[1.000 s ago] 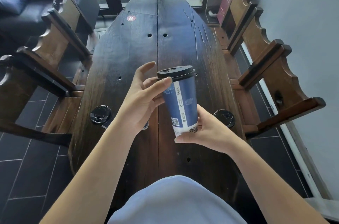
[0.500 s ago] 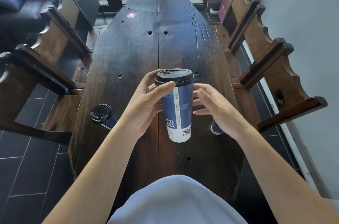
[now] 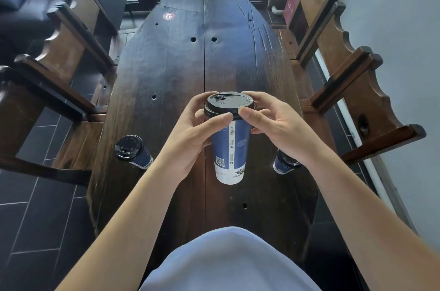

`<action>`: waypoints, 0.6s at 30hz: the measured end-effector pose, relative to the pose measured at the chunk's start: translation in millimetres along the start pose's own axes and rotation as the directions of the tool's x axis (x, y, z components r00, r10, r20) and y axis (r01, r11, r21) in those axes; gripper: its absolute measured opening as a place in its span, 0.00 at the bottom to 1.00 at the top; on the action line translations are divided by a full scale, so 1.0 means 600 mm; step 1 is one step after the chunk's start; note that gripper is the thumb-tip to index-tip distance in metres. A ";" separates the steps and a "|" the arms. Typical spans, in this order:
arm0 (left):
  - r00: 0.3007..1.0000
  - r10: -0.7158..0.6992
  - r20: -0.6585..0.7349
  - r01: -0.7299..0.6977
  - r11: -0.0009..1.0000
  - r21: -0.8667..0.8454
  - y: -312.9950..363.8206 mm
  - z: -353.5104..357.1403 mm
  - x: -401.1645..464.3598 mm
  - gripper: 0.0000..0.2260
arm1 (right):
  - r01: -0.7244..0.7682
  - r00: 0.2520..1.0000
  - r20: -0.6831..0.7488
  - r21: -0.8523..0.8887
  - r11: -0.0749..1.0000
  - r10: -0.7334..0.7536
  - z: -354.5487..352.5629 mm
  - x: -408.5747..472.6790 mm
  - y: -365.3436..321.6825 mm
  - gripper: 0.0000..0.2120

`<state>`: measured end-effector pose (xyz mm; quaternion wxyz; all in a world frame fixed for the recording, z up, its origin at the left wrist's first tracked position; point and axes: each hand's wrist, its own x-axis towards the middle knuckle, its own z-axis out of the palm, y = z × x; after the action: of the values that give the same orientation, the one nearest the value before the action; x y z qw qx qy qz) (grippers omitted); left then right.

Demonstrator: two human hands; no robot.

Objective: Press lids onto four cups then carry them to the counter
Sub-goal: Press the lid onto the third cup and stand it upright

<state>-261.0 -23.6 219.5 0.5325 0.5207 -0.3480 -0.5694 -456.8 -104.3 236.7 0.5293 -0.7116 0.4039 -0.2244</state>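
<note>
Our left hand point(image 3: 190, 133) and right hand point(image 3: 278, 124) curl around the black lid point(image 3: 229, 104) of a tall blue-and-white cup point(image 3: 229, 152), thumbs pinching the rim from the near side and fingers wrapped behind it, as we work the lid down. The cup stands upright at the middle of the long dark wooden worktop point(image 3: 181, 57), its base near our end.

Two more cups flank it: a lidded cup on the left point(image 3: 133, 152) close to the worktop's edge, and a cup on the right point(image 3: 284, 164) partly hidden behind our right wrist, its lid only partly in view. A fourth cup does not show.

By our reckoning the pressing stage is well under way, with at least one lid already seated and this one nearly home. The trip to the counter is not yet begun, and no counter is in view. Wooden benches point(image 3: 352, 81) line both sides, over dark floor tiles point(image 3: 35, 219).
</note>
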 end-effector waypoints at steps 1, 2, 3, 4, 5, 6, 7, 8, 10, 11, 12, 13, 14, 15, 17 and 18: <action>1.000 -0.008 0.000 0.008 1.000 0.010 -0.002 -0.001 0.001 0.31 | -0.002 1.000 0.001 0.003 1.000 0.002 0.001 0.000 0.001 0.35; 1.000 -0.016 0.000 0.016 1.000 0.018 -0.004 -0.002 0.002 0.32 | -0.006 1.000 0.001 0.005 1.000 0.006 0.002 0.000 0.001 0.37; 1.000 -0.024 0.000 0.024 0.999 0.026 -0.007 -0.003 0.003 0.32 | -0.013 1.000 0.001 0.004 1.000 0.013 0.002 0.000 0.002 0.37; 1.000 -0.031 -0.001 0.031 0.999 0.033 -0.009 -0.003 0.005 0.32 | -0.021 1.000 0.001 0.003 1.000 0.021 0.003 0.001 0.004 0.37; 0.999 -0.039 -0.001 0.039 0.998 0.043 -0.011 -0.003 0.006 0.32 | -0.026 1.000 0.002 0.002 1.000 0.026 0.003 0.002 0.006 0.35; 0.999 -0.046 -0.001 0.046 0.997 0.054 -0.013 -0.004 0.007 0.32 | -0.032 0.999 0.002 0.002 0.999 0.032 0.004 0.003 0.009 0.32; 0.999 -0.053 -0.003 0.053 0.997 0.065 -0.016 -0.004 0.009 0.32 | -0.039 0.999 0.003 0.001 0.999 0.039 0.004 0.005 0.013 0.29; 0.998 -0.057 -0.005 0.057 0.995 0.076 -0.019 -0.005 0.011 0.32 | -0.049 0.999 0.002 -0.004 0.999 0.049 0.004 0.006 0.016 0.26; 0.998 -0.068 -0.010 0.069 0.992 0.108 -0.025 -0.007 0.016 0.34 | -0.070 0.998 0.000 -0.013 0.997 0.070 0.004 0.008 0.023 0.25; 0.997 -0.077 -0.013 0.078 0.989 0.126 -0.028 -0.008 0.018 0.35 | -0.080 0.997 0.000 -0.016 0.997 0.080 0.005 0.010 0.027 0.27; 0.996 -0.086 -0.017 0.088 0.985 0.146 -0.031 -0.009 0.021 0.37 | -0.089 0.996 0.000 -0.024 0.996 0.089 0.005 0.012 0.031 0.28; 0.995 -0.096 -0.020 0.098 0.981 0.168 -0.034 -0.010 0.023 0.38 | -0.096 0.995 0.001 -0.036 0.995 0.096 0.004 0.014 0.034 0.29; 0.994 -0.105 -0.022 0.108 0.976 0.190 -0.037 -0.011 0.025 0.38 | -0.101 0.995 0.005 -0.044 0.994 0.101 0.005 0.016 0.039 0.30; 0.994 -0.111 -0.023 0.114 0.971 0.212 -0.041 -0.012 0.028 0.37 | -0.106 0.994 0.011 -0.046 0.993 0.106 0.005 0.018 0.043 0.31; 0.992 -0.119 -0.027 0.122 0.960 0.253 -0.053 -0.015 0.035 0.34 | -0.116 0.993 0.024 -0.062 0.991 0.117 0.006 0.022 0.055 0.33; 0.992 -0.123 -0.032 0.127 0.953 0.273 -0.059 -0.017 0.039 0.33 | -0.122 0.992 0.028 -0.077 0.989 0.125 0.007 0.025 0.062 0.34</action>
<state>-257.5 -37.7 178.5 0.4206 0.6147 -0.3861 -0.5442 -457.4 -118.1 198.8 0.5215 -0.7081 0.4468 -0.1642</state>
